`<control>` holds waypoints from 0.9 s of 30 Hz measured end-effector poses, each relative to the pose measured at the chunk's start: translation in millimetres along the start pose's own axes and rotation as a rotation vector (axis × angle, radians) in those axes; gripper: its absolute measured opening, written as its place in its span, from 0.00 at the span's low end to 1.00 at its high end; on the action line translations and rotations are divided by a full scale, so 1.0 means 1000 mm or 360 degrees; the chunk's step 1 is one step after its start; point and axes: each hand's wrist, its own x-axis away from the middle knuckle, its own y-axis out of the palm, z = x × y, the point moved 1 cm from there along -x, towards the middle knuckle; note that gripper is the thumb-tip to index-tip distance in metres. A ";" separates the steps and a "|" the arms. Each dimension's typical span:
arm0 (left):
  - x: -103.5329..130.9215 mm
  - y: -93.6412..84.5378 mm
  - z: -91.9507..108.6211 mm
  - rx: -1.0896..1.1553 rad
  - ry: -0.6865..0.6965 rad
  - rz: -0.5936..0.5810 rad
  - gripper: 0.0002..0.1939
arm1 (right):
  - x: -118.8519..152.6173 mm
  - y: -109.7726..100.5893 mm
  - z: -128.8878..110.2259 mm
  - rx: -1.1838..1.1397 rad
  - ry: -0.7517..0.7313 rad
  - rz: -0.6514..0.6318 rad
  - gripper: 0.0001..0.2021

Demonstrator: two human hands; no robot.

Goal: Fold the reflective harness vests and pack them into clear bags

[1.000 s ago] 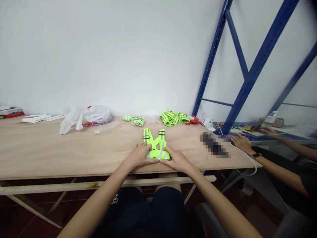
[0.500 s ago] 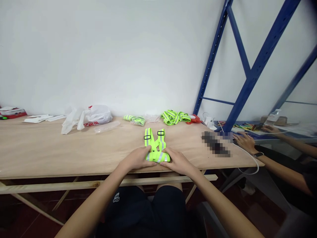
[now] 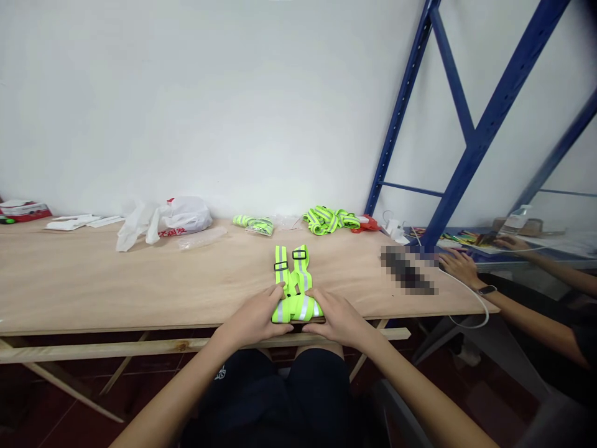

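A neon yellow-green reflective strap vest (image 3: pixel 298 307) with silver stripes lies at the table's front edge, its near part folded into a flat bundle. Two straps with black buckles stretch away from it over the tabletop. My left hand (image 3: pixel 259 314) grips the bundle's left end, thumb on the near side and fingers on top. At the right end my right hand (image 3: pixel 333 317) holds it the same way. Part of each end is hidden under the fingers.
Behind stand a white plastic bag (image 3: pixel 186 214), a bagged reflective vest (image 3: pixel 254 224), a heap of reflective straps (image 3: pixel 329 219) and a red bag (image 3: pixel 366 223). A blue metal rack (image 3: pixel 454 168) rises at right. Beside it another person's hand (image 3: pixel 459 266) rests near a white cable (image 3: pixel 466 292).
Both hands have drawn the vest toward me, so its folded part now sits at the table's front edge. The straps have shifted nearer too.
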 end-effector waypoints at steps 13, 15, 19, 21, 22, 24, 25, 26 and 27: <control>-0.019 -0.023 0.002 0.0128 -0.0015 0.0068 0.20 | -0.021 -0.013 0.008 -0.0312 -0.0004 0.0093 0.14; -0.030 -0.027 -0.002 0.0158 -0.0073 0.0092 0.22 | -0.031 -0.014 0.014 -0.0447 0.0036 0.0080 0.16; -0.053 -0.025 -0.020 0.0188 -0.0236 0.0169 0.27 | -0.052 -0.007 0.029 -0.0641 0.0210 0.0040 0.23; -0.061 -0.020 -0.029 0.0160 -0.0299 0.0181 0.28 | -0.060 -0.003 0.034 -0.0634 0.0270 0.0030 0.25; -0.063 -0.017 -0.032 0.0123 -0.0329 0.0198 0.28 | -0.063 -0.002 0.036 -0.0587 0.0301 0.0033 0.26; -0.065 -0.013 -0.036 0.0008 -0.0393 0.0248 0.27 | -0.067 0.000 0.038 -0.0437 0.0361 0.0040 0.27; -0.066 -0.011 -0.037 -0.0064 -0.0424 0.0278 0.25 | -0.068 0.000 0.038 -0.0359 0.0390 0.0042 0.27; -0.066 -0.009 -0.036 -0.0144 -0.0448 0.0312 0.24 | -0.069 0.001 0.038 -0.0288 0.0418 0.0051 0.27; -0.066 -0.008 -0.035 -0.0229 -0.0459 0.0345 0.23 | -0.070 0.001 0.038 -0.0225 0.0440 0.0071 0.27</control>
